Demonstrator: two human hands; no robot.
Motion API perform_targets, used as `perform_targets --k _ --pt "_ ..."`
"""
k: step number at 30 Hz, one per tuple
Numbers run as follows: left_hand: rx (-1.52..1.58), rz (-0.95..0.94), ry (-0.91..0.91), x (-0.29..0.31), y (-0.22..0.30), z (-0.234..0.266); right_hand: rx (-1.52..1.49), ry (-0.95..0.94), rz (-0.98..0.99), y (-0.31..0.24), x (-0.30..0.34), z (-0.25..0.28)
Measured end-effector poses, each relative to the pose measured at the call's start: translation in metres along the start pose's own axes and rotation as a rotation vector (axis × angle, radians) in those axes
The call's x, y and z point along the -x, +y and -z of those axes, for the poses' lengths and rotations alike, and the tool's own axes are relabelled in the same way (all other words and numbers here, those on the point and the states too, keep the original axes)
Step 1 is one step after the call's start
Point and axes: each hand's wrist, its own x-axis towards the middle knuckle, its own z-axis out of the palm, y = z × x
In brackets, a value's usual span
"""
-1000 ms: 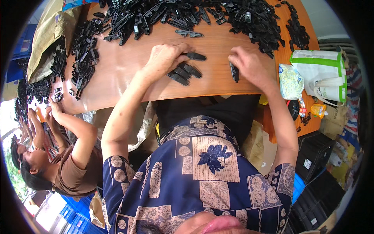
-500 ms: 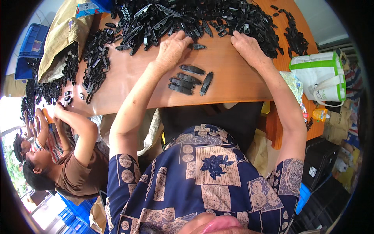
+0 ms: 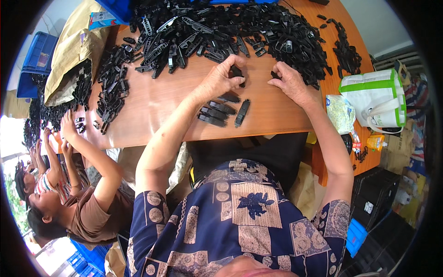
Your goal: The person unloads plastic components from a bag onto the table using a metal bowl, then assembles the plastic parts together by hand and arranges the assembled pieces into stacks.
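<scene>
My left hand (image 3: 216, 83) is raised over the table, its thumb and fingers closed round a black plastic part (image 3: 236, 74). Opposite it, my right hand (image 3: 291, 85) pinches a small black piece (image 3: 274, 75) between thumb and forefinger; most of that piece is covered. The two hands are apart. Below my left hand, several long black plastic parts (image 3: 214, 114) lie side by side on the wooden table (image 3: 277, 115), partly behind the wrist. Another such part (image 3: 242, 112) lies at an angle to their right. A large heap of black parts (image 3: 203, 34) spreads just beyond both hands.
A brown sack (image 3: 76, 51) spills black parts at the left, near a co-worker's arm (image 3: 94, 152). Blue crates (image 3: 39, 57) stand beyond. At the right are a green-and-white bag (image 3: 369, 94), an orange pouch (image 3: 376, 142) and a smaller black pile (image 3: 345, 53).
Both hands have drawn back from the heap toward me. My left hand has lifted a black part off the table, and a small black piece now shows in my right fingers.
</scene>
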Motion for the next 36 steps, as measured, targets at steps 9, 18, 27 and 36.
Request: perform_targets --k 9,18,27,36 --pt "-0.478 -0.116 -0.057 0.008 -0.006 0.031 -0.008 0.04 -0.07 0.0 0.011 -0.001" --pt "-0.501 -0.204 0.029 0.015 -0.027 0.033 0.172 -0.19 0.12 -0.07 -0.027 -0.014" --pt "-0.511 -0.275 0.02 0.015 -0.033 0.032 0.049 -0.126 0.036 -0.073 -0.033 -0.046" --pt "-0.653 -0.223 0.36 0.098 -0.006 0.031 0.055 -0.149 0.116 -0.053 -0.036 -0.029"
